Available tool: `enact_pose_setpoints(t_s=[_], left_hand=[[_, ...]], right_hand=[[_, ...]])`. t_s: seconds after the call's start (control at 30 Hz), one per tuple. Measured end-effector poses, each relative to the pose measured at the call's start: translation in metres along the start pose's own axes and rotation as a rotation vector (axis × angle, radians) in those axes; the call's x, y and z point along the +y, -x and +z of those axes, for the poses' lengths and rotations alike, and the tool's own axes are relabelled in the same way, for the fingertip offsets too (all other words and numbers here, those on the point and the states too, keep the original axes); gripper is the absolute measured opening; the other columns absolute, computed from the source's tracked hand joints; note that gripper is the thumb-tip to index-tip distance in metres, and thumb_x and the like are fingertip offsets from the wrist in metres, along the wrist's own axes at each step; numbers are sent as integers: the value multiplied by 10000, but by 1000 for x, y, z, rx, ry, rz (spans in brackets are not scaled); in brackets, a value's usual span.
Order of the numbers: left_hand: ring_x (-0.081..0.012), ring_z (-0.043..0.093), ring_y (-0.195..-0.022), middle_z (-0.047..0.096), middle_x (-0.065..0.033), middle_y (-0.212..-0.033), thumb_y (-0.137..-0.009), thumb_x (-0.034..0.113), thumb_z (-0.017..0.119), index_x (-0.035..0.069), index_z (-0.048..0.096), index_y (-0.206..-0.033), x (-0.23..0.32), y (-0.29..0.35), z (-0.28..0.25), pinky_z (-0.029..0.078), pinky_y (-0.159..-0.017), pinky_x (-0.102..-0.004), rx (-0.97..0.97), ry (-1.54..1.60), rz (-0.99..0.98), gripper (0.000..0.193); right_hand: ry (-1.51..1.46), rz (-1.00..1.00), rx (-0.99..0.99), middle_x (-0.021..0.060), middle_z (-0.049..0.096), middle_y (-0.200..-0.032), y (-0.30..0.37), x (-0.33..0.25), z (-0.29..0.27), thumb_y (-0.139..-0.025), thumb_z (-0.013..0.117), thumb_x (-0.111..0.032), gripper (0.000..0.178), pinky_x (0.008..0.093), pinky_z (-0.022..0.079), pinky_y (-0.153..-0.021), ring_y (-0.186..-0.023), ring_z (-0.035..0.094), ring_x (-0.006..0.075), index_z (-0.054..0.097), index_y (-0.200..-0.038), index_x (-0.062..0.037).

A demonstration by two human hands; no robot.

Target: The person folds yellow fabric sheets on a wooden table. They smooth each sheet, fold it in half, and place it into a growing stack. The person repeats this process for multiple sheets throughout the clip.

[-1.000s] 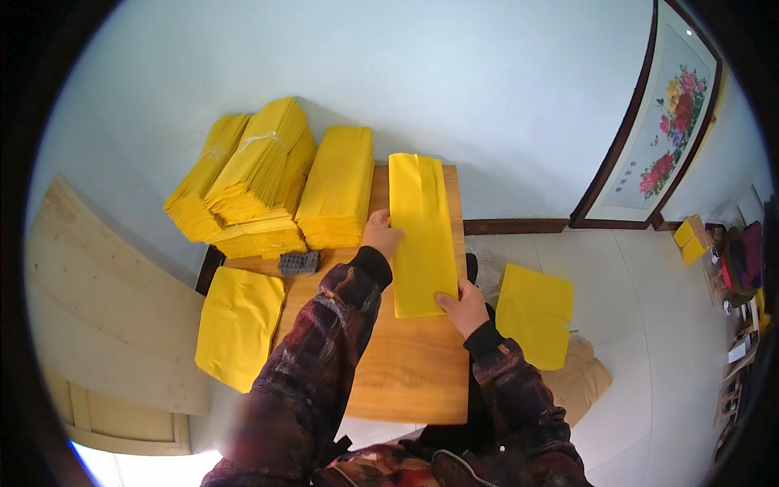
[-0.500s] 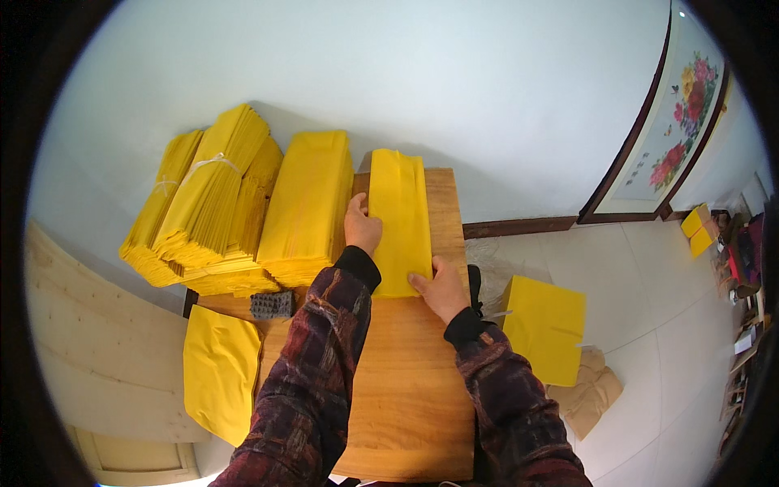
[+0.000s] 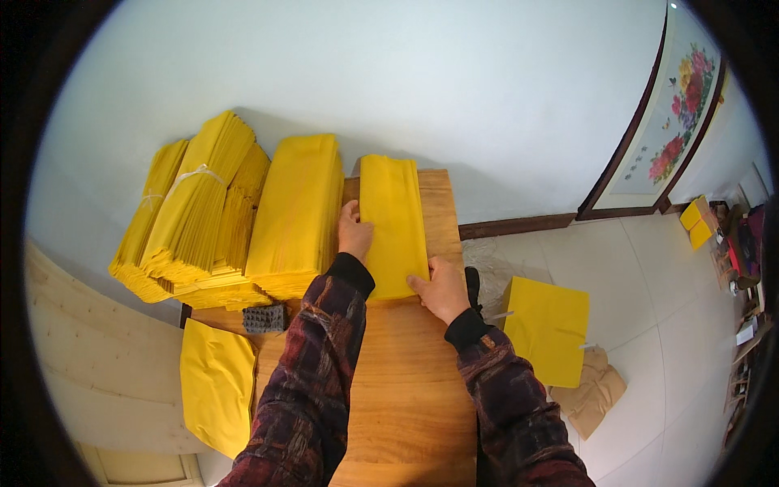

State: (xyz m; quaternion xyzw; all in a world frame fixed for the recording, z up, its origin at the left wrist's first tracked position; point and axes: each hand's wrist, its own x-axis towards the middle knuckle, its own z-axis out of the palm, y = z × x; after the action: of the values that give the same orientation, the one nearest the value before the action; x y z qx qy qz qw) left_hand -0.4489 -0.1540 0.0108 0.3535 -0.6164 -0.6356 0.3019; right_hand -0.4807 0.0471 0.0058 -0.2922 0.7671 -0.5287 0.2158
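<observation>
A long folded piece of yellow paper (image 3: 393, 223) lies on the wooden table (image 3: 406, 381), a crease running down its right side. My left hand (image 3: 355, 234) is at its left edge, fingers curled and thumb against the paper. At the near right corner my right hand (image 3: 443, 290) grips the edge, thumb on top and the other fingers partly hidden. Just left of my left hand stands a tall stack of folded yellow paper (image 3: 294, 211). Whether the piece between my hands is one sheet or several layers, I cannot tell.
Tied bundles of folded yellow paper (image 3: 191, 195) are piled at the far left. In front of them sit a dark grey textured block (image 3: 264, 318) and a loose yellow sheet (image 3: 217, 385). Right of the table are a yellow block-shaped stack (image 3: 548, 329) and brown paper (image 3: 588, 394).
The view has shifted slightly. Both hands stay at the paper's edges, and the fold along its right side looks flatter and narrower than before.
</observation>
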Motion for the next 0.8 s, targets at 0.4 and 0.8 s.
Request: enact_pose_setpoints(t_s=[0.4, 0.8], left_hand=[[-237, 554, -1120, 531, -169, -1264, -795, -113, 523, -17, 457, -1302, -18, -8, -4, 473, -894, -305, 1, -144, 28, 520], [-344, 412, -1283, 452, -227, -1356, -826, 16, 587, -27, 476, -1291, -37, -11, -15, 327, -1080, -375, -16, -565, 376, 481]], right_hand=[[186, -146, 68, 200, 656, -826, 4, 1, 3, -809, 714, -156, 305, 375, 500, -613, -702, 650, 300, 577, -973, 62], [529, -41, 53, 224, 654, -803, 25, -24, -8, -871, 627, -308, 333, 465, 497, -658, -775, 640, 386, 584, -951, 13]])
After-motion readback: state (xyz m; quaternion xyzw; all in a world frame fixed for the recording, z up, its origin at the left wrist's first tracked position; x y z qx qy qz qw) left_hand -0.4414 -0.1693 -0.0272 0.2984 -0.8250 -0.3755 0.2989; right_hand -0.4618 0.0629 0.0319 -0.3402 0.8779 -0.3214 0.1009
